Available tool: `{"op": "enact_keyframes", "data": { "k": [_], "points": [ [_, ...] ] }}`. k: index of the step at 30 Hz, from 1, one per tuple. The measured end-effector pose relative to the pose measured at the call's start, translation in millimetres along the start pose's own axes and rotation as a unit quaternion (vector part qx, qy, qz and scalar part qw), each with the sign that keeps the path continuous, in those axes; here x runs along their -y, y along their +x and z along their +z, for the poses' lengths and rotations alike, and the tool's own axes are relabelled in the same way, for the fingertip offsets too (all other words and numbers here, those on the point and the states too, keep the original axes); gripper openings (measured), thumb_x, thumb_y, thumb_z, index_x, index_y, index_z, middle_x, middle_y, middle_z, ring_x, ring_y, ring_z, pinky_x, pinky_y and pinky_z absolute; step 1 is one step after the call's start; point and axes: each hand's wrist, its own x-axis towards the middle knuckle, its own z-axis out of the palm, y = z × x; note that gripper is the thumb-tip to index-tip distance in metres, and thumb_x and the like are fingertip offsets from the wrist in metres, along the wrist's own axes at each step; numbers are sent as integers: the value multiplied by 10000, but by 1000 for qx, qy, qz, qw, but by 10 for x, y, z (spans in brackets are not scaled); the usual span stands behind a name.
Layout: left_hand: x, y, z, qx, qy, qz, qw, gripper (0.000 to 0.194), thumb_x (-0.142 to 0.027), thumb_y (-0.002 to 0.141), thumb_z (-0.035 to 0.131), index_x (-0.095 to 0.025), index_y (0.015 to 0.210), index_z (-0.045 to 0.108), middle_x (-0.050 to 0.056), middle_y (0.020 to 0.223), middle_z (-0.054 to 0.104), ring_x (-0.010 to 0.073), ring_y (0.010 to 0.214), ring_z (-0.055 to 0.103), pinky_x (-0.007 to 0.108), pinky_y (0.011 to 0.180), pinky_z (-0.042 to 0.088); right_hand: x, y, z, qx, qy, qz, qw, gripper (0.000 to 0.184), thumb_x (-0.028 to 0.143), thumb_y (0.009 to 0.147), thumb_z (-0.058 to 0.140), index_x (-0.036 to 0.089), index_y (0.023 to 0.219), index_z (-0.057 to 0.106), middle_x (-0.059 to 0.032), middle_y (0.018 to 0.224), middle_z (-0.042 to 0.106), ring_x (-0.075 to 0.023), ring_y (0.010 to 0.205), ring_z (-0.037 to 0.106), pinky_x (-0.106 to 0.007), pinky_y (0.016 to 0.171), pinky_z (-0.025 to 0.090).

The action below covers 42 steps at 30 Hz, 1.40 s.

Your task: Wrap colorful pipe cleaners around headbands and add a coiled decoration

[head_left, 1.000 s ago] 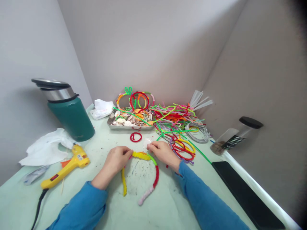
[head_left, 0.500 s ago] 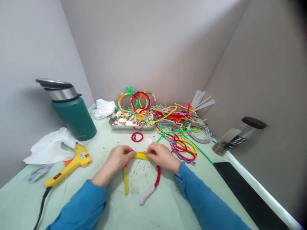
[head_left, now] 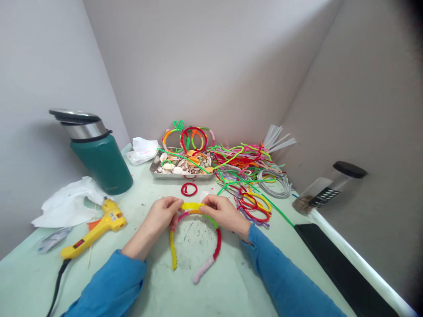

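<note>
A headband [head_left: 218, 240] wrapped in colored pipe cleaner lies on the table as an arch, in yellow, pink, orange, green, red and pale pink sections. Just beyond its top, a short fuzzy yellow pipe cleaner piece [head_left: 192, 206] is stretched between my two hands. My left hand [head_left: 161, 216] pinches its left end, and my right hand [head_left: 220, 212] pinches the right end. The fingertips cover both ends. Whether the piece touches the band, I cannot tell. A red pipe cleaner ring [head_left: 189, 189] with a curl inside lies beyond my hands.
At left are a yellow glue gun [head_left: 95, 229], crumpled tissue [head_left: 66, 202] and a green bottle [head_left: 102, 163]. A metal tray [head_left: 181, 176] of shells stands at the back, beside heaped pipe cleaners [head_left: 243, 158]. On the right lie wire coils [head_left: 274, 182] and a long black object [head_left: 340, 268].
Both hands have moved the yellow piece slightly away from me, off the top of the arch. The band's pink, orange and green sections now show beneath it.
</note>
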Motion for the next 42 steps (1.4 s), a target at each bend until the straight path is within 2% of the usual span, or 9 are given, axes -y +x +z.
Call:
{"op": "enact_keyframes", "data": {
  "k": [9,14,16,19,23,26,30,35,42],
  "points": [
    [-24,-27,20,27,17,-4,999,326,-451,731,531,-152,603,556,-24,347,496,93,327,424,203,390,306,50,20,-17,-28,69,27,997,135,276,776,537,146,741,552,27,647,500,-84,573,420,-194,524,331],
    [-93,-54,19,4,13,30,999,384,-458,676,602,-136,883,629,27,678,660,112,484,515,216,448,382,48,-3,-2,-8,33,14,999,149,282,784,538,144,738,572,22,647,516,-86,575,422,-197,512,316],
    [-117,-77,28,22,13,47,999,413,-447,646,635,-139,922,643,32,741,666,116,524,525,216,461,388,61,-25,28,1,21,-10,1000,147,282,791,538,148,749,583,19,658,533,-90,590,438,-200,526,323],
    [-113,-92,51,64,34,34,997,344,-432,651,632,-128,807,669,7,579,610,105,466,485,209,429,349,83,-44,83,-14,35,-37,999,121,261,784,556,165,850,587,16,704,551,-97,630,472,-204,562,353],
    [-97,-81,67,70,-5,27,997,311,-434,671,613,-136,762,626,-10,505,577,96,416,471,210,416,340,73,-25,139,-41,118,-36,992,214,231,775,560,179,982,549,-7,821,579,-113,720,527,-215,624,404],
    [-124,-94,78,84,-38,17,996,308,-430,661,629,-147,772,585,-7,525,595,97,419,487,208,416,346,61,-14,168,-41,152,-21,987,119,243,802,520,173,893,551,0,770,584,-105,657,522,-214,590,403],
    [-139,-113,104,73,-40,35,996,310,-421,667,632,-156,807,553,-33,505,568,83,394,456,197,395,326,99,-41,191,-43,105,-34,993,122,257,821,499,165,786,570,10,704,572,-96,613,483,-211,569,372],
    [-90,-89,114,51,-22,53,997,288,-434,700,596,-153,744,552,-48,464,507,82,400,422,190,377,304,148,-61,187,-58,89,-38,994,121,251,823,497,165,817,582,22,674,546,-92,603,468,-205,567,356],
    [-128,-113,120,66,-18,61,996,283,-438,694,595,-160,709,546,-53,459,491,77,399,407,193,399,288,135,-49,210,-44,101,-43,993,136,266,827,495,162,773,563,16,693,549,-93,618,463,-204,559,347]
  ]
}}
